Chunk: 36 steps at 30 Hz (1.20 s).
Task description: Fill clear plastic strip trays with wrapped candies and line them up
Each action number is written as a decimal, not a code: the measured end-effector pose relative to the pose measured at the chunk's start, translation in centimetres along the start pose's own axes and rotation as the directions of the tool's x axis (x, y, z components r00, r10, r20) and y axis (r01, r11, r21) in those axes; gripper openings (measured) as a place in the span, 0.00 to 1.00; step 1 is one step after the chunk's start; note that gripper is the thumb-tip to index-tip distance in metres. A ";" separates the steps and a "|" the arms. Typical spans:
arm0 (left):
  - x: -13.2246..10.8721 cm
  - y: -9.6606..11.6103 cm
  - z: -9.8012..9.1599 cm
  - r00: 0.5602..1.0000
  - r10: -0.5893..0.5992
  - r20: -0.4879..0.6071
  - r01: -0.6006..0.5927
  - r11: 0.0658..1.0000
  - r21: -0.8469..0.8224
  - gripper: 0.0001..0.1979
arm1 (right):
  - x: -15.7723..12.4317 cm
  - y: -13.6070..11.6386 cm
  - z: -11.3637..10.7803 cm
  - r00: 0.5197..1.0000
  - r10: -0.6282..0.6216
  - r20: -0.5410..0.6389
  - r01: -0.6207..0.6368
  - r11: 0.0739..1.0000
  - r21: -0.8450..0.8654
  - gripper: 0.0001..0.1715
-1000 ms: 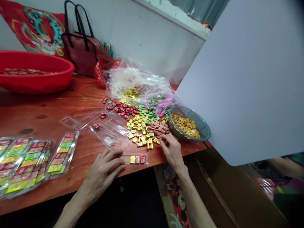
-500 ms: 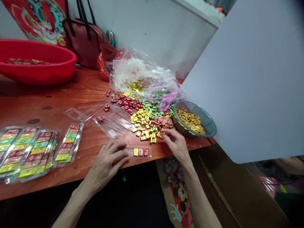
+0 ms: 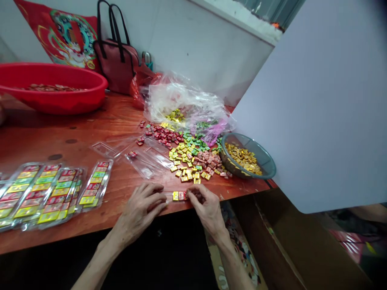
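My left hand (image 3: 145, 205) is at the table's front edge, its thumb and fingers closed on the left end of a narrow clear plastic tray (image 3: 169, 198), which the hand partly hides. In the tray sit small wrapped blocks, a yellow one (image 3: 175, 196) and a pink one (image 3: 181, 195) side by side. My right hand (image 3: 206, 206) is over the tray's right end, thumb and forefinger pinched on a small wrapped block at the red one's place. The fingers mostly cover it. Just behind lies a loose pile of yellow blocks (image 3: 183, 155), pink blocks (image 3: 208, 159), green blocks (image 3: 196, 141) and red blocks (image 3: 165, 135).
A grey basket (image 3: 269, 165) of yellow blocks stands right. Filled clear packs (image 3: 95, 185) lie left, empty clear trays (image 3: 148, 161) nearer the middle. Behind are crumpled plastic bags (image 3: 187, 96), a red basin (image 3: 75, 98) and a handbag (image 3: 119, 68). A pale panel (image 3: 320, 108) blocks the right.
My right hand has moved left from the pile's front edge to the tray's right end. My left hand stays on the tray. The view has shifted slightly.
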State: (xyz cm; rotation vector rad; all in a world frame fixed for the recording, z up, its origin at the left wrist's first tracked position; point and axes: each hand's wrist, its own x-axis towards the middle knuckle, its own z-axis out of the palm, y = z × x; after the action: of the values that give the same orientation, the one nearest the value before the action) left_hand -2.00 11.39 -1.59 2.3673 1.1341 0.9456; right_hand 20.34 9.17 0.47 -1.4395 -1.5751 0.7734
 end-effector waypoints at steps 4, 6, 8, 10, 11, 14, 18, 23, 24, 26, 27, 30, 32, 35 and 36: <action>0.0 -0.3 0.2 1.000 -0.014 -0.028 0.013 0.999 -0.029 0.10 | -0.1 -0.2 1.2 1.000 -0.010 -0.007 0.010 0.999 -0.034 0.07; 0.0 -0.4 0.3 0.999 -0.022 -0.026 0.021 0.999 -0.036 0.12 | 0.0 -0.3 1.4 1.000 -0.008 0.016 0.009 1.000 -0.008 0.07; 0.0 -0.4 0.3 0.999 -0.026 -0.023 0.025 0.999 -0.036 0.13 | 0.1 -0.4 1.1 0.999 0.004 0.041 -0.006 0.999 0.053 0.07; 0.0 -0.4 0.3 0.999 -0.029 -0.025 0.029 0.999 -0.036 0.13 | 0.3 -0.3 0.5 0.999 0.028 0.035 -0.032 0.994 0.105 0.08; 0.0 -0.4 0.3 0.999 -0.029 -0.027 0.028 0.999 -0.036 0.13 | 0.4 -0.2 0.1 0.999 0.041 0.022 -0.043 0.993 0.110 0.09; 0.0 -0.4 0.3 0.999 -0.021 -0.029 0.020 0.999 -0.032 0.12 | 0.4 -0.1 -0.8 0.999 0.041 0.012 -0.041 0.999 0.035 0.07; 0.0 -0.4 0.4 0.999 -0.024 -0.038 0.022 0.999 -0.030 0.12 | 0.1 0.1 -0.6 0.999 -0.043 0.029 0.047 0.986 -0.162 0.05; 0.0 -0.3 0.3 0.999 -0.026 -0.045 0.025 0.999 -0.027 0.13 | 0.0 0.5 0.5 0.995 -0.096 0.009 0.094 0.953 -0.286 0.08; 0.1 -0.3 0.3 0.999 -0.028 -0.044 0.027 0.999 -0.027 0.13 | 0.0 0.6 0.4 0.995 -0.101 0.011 0.100 0.951 -0.292 0.08; 0.1 -0.3 0.3 0.999 -0.031 -0.042 0.030 0.999 -0.029 0.12 | 0.3 0.7 0.0 0.993 -0.111 0.029 0.115 0.957 -0.268 0.08; 0.1 -0.3 0.3 0.999 -0.032 -0.039 0.031 0.999 -0.030 0.12 | 0.6 0.7 -0.4 0.993 -0.118 0.030 0.122 0.961 -0.249 0.08; 0.1 -0.4 0.3 0.999 -0.026 -0.039 0.025 0.999 -0.027 0.11 | 2.2 1.0 -2.1 0.987 -0.157 -0.037 0.142 0.955 -0.260 0.07; 0.0 -0.4 0.3 0.999 -0.026 -0.038 0.025 0.999 -0.027 0.11 | 3.9 1.4 -3.1 0.979 -0.190 -0.079 0.152 0.928 -0.341 0.07; 0.0 -0.4 0.3 0.999 -0.038 -0.034 0.037 0.999 -0.028 0.12 | 6.6 2.5 -3.8 0.978 -0.205 -0.036 0.162 0.858 -0.487 0.09; 0.0 -0.4 0.3 0.999 -0.041 -0.032 0.040 0.999 -0.027 0.12 | 7.3 2.8 -3.9 0.980 -0.200 -0.005 0.167 0.833 -0.528 0.09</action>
State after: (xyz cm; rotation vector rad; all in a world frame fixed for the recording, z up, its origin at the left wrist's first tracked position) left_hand -1.98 11.63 -2.05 2.3072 1.1698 0.9821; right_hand 25.18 16.43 1.06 -1.6333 -1.9379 0.1758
